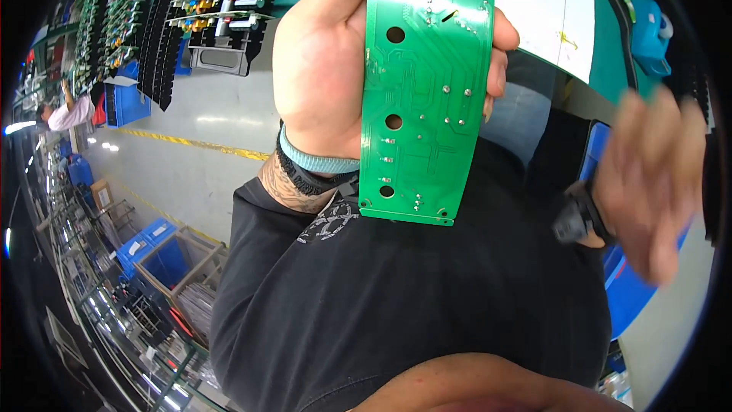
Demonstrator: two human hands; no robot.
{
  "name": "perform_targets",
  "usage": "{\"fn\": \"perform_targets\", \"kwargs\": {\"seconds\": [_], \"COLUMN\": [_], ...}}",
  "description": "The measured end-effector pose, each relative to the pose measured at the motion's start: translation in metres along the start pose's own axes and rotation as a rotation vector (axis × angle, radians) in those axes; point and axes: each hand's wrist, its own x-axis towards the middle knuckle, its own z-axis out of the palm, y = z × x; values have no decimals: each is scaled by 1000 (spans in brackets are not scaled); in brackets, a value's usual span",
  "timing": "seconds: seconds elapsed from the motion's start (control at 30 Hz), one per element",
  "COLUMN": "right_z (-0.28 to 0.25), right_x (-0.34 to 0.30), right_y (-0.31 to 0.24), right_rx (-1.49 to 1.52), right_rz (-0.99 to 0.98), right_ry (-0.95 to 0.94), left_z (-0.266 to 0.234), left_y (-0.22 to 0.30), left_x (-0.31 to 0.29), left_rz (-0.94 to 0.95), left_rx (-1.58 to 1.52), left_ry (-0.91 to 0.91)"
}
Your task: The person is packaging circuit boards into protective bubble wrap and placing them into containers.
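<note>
Green circuit board (427, 99) lies across the left hand (316, 76), trace side up, above the lap of the black shirt (427, 282). The left fingers pass behind it and grip, their fingertips (505, 32) curled round its right edge. The right hand (652, 168) is apart at the right, blurred, its fingers seemingly extended and spread, with nothing visible in them.

To hold it well, I would keep the grip on the long edges, press lightly so the board does not flex, keep skin off the solder joints, and tilt it slightly so glare does not hide the upper part.

Counted: 1 board in hand; on it 4 round holes in a row along the left side, 1 dark slanted slot near the top, and 3 small parts near the lower left. Around it: 1 white sheet (545, 8), 1 blue dispenser (646, 34) and 1 co-worker (72, 114) far left. The boards in the racks (225, 0) overlap too much to count.
</note>
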Motion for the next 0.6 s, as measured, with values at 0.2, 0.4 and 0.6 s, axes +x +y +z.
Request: {"fn": "perform_targets", "kwargs": {"seconds": [0.2, 0.4, 0.6], "right_z": [13, 8, 8], "right_x": [3, 6, 5], "right_y": [-21, -20, -15], "right_rx": [166, 286, 403], "right_rz": [-316, -291, -264], "right_ry": [-3, -125, -229], "left_z": [2, -9, -8], "left_y": [6, 16, 19], "left_x": [2, 7, 2], "left_rz": [-3, -9, -27], "left_rx": [10, 133, 49], "left_ry": [8, -19, -44]}}
